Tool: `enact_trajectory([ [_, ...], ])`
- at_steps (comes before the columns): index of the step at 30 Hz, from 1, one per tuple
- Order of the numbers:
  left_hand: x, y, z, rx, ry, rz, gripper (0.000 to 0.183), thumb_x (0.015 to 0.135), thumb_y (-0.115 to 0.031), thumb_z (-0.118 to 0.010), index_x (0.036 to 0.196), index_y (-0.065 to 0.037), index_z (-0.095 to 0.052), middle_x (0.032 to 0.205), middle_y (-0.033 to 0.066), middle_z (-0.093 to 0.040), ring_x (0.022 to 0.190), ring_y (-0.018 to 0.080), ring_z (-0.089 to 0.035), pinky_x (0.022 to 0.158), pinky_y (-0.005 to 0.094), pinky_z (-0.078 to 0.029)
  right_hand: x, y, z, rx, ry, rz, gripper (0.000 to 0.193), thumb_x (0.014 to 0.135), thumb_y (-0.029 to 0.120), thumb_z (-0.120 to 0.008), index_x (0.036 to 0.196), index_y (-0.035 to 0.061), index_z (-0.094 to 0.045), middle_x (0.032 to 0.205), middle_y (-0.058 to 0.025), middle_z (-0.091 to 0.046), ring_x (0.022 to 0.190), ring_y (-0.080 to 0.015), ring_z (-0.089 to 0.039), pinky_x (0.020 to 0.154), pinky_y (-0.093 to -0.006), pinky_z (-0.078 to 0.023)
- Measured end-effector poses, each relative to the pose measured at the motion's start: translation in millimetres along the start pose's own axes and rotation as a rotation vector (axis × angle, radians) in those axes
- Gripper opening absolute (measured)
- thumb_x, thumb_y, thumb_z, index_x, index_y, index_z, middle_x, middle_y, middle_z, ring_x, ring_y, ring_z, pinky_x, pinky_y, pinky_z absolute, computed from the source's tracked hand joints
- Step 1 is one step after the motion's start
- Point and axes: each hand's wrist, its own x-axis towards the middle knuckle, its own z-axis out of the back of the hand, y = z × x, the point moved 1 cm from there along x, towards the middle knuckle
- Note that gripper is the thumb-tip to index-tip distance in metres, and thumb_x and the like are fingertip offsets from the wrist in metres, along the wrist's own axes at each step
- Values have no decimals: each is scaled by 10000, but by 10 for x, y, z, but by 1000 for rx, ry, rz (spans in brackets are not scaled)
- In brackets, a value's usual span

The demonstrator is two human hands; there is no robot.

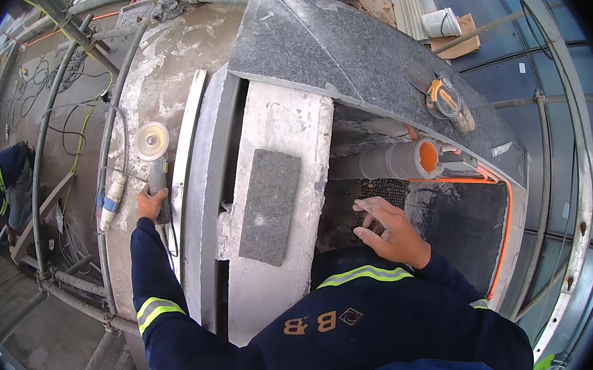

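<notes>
Grey, long-bodied angle grinder [158,175] with a round tan disc [152,141] in our left grip [150,203]

We have the tool to the left of the flat, rectangular dark-grey stone slab [270,207], its disc pointing away from us. Our left grip wraps around the narrow body. Our right grip [392,231] is to the right of the slab, fingers apart and loosely curled, with nothing visible in it; the round grey pipe with an orange inside [380,164] also lies to the slab's right. We judge the grinder rigid and head-heavy, its disc likely to chip at the edge, so we do best grasping the body, clear of the disc.
</notes>
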Motion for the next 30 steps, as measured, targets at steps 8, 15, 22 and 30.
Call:
enact_trajectory([
  [8,-51,-37,-44,385,-149,-84,618,817,-429,-809,1187,54,-699,1077,282,-733,1021,422,-709,909,454,-537,278,134,264,-93,-176,194,489,854,45,-769,1309,-31,-608,1247,-163,-643,845,-202,-665,681,-300,-558],
  [15,-182,11,197,814,-164,218,633,849,-446,-758,1215,57,-642,1241,312,-660,1184,447,-637,999,498,-518,604,282,563,-279,-378,367,469,850,53,-780,1292,-26,-644,1247,-164,-658,895,-234,-668,743,-312,-552],
  [22,-1183,-1768,307,407,-603,-448,352,962,-242,-701,1086,58,-565,965,144,-568,896,289,-563,859,410,-470,329,113,1035,-299,-601,410,356,900,136,-740,1223,-1,-677,1169,-169,-680,1018,-373,-682,886,-410,-555],
  [30,-1555,-3920,-248,151,-247,-866,215,1015,-188,-660,1096,9,-632,1065,90,-630,988,212,-605,873,353,-483,100,-1331,2347,-627,-845,-5,346,947,140,-668,1242,-40,-680,1191,-187,-680,1007,-292,-698,876,-379,-543],
])
